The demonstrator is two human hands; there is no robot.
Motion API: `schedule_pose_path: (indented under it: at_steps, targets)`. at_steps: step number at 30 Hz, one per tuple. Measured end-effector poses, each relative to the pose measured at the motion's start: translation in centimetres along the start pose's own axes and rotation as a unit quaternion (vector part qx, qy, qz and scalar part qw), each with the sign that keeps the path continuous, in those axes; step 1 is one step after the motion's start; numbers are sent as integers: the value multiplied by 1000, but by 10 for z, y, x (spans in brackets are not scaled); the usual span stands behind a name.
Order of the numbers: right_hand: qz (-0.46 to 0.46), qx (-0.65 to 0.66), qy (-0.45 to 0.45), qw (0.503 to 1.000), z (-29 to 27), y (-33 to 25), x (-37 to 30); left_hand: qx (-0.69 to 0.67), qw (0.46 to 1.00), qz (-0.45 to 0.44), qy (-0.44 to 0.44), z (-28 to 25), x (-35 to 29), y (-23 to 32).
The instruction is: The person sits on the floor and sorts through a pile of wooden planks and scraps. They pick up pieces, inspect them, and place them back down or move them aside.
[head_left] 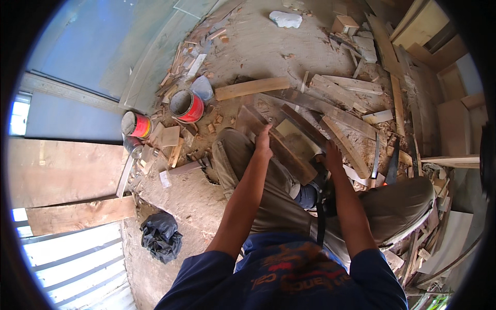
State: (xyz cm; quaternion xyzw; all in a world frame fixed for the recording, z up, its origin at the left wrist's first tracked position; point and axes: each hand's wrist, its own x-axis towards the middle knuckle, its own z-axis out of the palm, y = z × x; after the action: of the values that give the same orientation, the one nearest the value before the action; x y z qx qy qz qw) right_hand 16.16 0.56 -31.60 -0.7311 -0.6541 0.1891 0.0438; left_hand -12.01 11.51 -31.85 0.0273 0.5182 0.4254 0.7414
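Observation:
My left hand (263, 143) is closed on the edge of a dark brown wooden board (293, 161) that slants across my bent left leg. My right hand (332, 156) is curled at the near end of a second dark wooden bar (304, 125); what its fingers hold is hidden. Between the board and the bar lies a pale flat panel (295, 138). I cannot tell whether these pieces are joined. A hand saw blade (393, 164) and a narrow metal blade (375, 157) lie to the right of my right hand.
Two red paint cans (192, 112) (139, 125) stand at the left among wood scraps. A black plastic bag (161, 237) lies near left. Beyond my hands are a light plank (252, 88) and several loose boards (338, 95). A white stone-like block (285, 19) is at the back.

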Motion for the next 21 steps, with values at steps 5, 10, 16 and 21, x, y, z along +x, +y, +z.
schedule_pose_path:
  at_steps: [5,10,16,21]
  targets:
    - [80,-44,-30,995,12,0,11,22,998,-31,49,33,-46,17]
    - [151,-90,8,984,19,-8,10,-32,998,21,-58,21,-49,18]
    - [145,-67,32,987,17,5,23,-17,999,10,-42,26,-52,22]
    - [77,-115,110,984,28,33,30,19,1000,24,1,29,-47,21]
